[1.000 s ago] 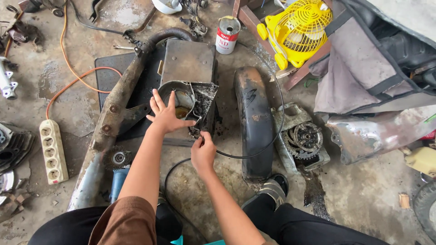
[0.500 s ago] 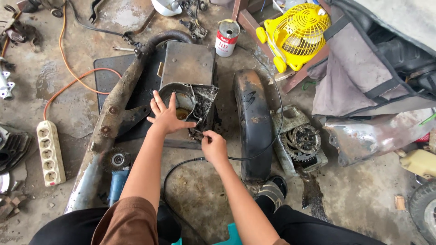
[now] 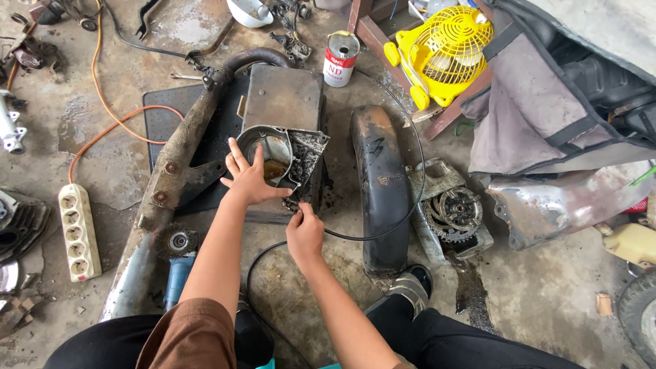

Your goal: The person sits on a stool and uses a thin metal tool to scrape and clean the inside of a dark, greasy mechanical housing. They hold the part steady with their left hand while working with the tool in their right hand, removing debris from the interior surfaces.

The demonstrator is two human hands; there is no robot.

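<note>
While the person crouches over a stained concrete floor (image 3: 547, 301), the left hand (image 3: 249, 179) rests with its fingers (image 3: 236, 156) spread open on the rim of a grimy engine cover (image 3: 283, 160), a greasy metal housing with a round opening that sits on a dark mat (image 3: 164, 119) near the middle of the view. Just below and to the right of it, the right hand (image 3: 304, 232) has its fingers pressed together, pinching a thin black cable (image 3: 383, 232) at the cover's lower edge. That cable runs from the pinch in a wide loop to the right, up past a black fender (image 3: 379, 184) lying on the floor, and back toward a red and white can (image 3: 339, 58) standing upright behind the cover.

Left of the cover, a long rusty exhaust pipe (image 3: 178, 157) lies aslant, its lower end near an angle grinder (image 3: 179, 253) with a blue body. Farther left lies a white power strip (image 3: 78, 231), with an orange cord (image 3: 102, 130) curving across the floor above it. Right of the fender sits a dirty clutch assembly (image 3: 454, 208), and beyond it a yellow fan (image 3: 444, 48) leans on a wooden frame. The person's dark trousers and a shoe (image 3: 410, 287) show at the bottom edge.
</note>
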